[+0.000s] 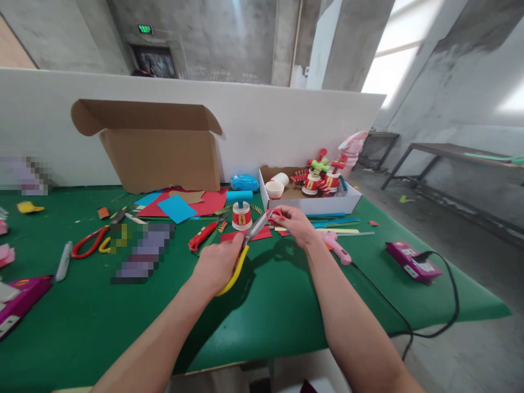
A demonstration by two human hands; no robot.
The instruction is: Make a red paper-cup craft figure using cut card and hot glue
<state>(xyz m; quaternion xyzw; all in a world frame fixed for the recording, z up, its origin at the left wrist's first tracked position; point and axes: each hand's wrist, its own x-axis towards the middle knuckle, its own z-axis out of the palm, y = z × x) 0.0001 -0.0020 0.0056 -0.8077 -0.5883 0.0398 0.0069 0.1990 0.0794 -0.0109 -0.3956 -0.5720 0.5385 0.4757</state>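
My left hand (219, 263) is closed round the yellow handle of a pair of scissors (256, 225), whose blades point up and to the right. The blade tips meet a small piece of red paper (275, 214), pinched in the fingers of my right hand (295, 224). Just behind the scissors stands a paper cup figure (241, 217) with a red band, a blue top and folded paper arms. A red paper strip (262, 234) lies on the table under the blades.
A red utility knife (202, 236) lies left of the cup figure. Coloured paper sheets (177, 208) and a blue roll (239, 195) are behind. A white box (323, 206) holds cups and finished-looking figures. To the right are a pink glue gun (338, 249), its cord and a purple power strip (413, 261).
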